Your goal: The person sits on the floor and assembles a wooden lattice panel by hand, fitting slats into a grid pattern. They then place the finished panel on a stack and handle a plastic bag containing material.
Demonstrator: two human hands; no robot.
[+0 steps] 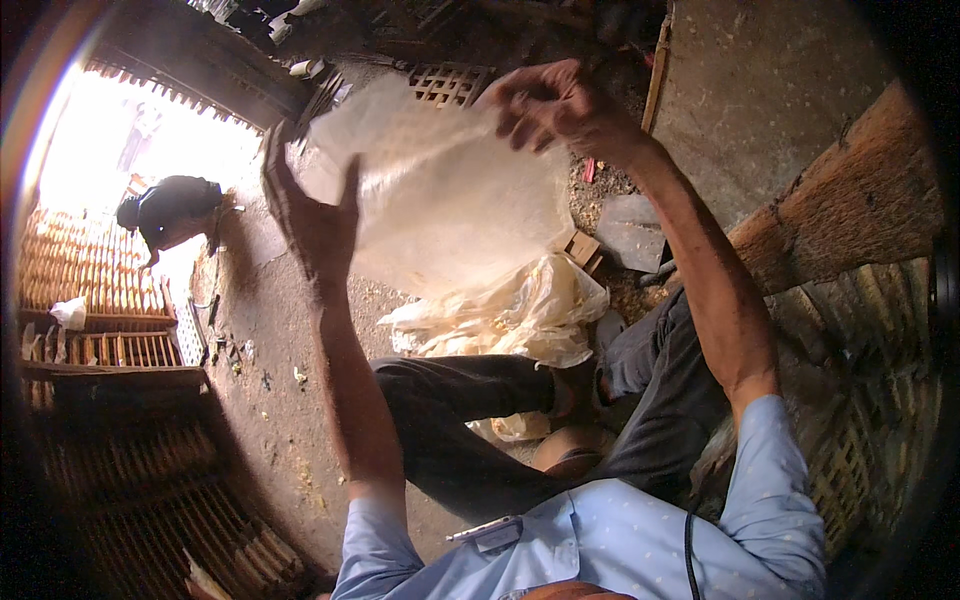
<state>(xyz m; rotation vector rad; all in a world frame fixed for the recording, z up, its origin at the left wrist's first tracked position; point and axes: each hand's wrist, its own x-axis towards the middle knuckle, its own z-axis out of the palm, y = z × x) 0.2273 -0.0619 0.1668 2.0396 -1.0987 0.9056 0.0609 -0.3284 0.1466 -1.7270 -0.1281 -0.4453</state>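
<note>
A large translucent plastic sheet [465,215] spreads out in front of me, above the heap of crumpled plastic. My left hand [315,225] is at the sheet's left side, with straight fingers and the thumb wide apart. Part of the sheet shows in the gap between thumb and fingers. At the sheet's upper right edge, my right hand [560,108] has its fingers curled in and seems to pinch that edge, though motion blurs the fingertips. The crumpled pale plastic [510,310] lies on the ground just beyond my legs.
A small wooden block [582,250] and a grey flat piece [632,232] lie right of the sheet. A thick wooden beam [850,190] slants at the right. Slatted bamboo racks [100,260] stand at the left, where another person [180,212] bends down near the bright opening.
</note>
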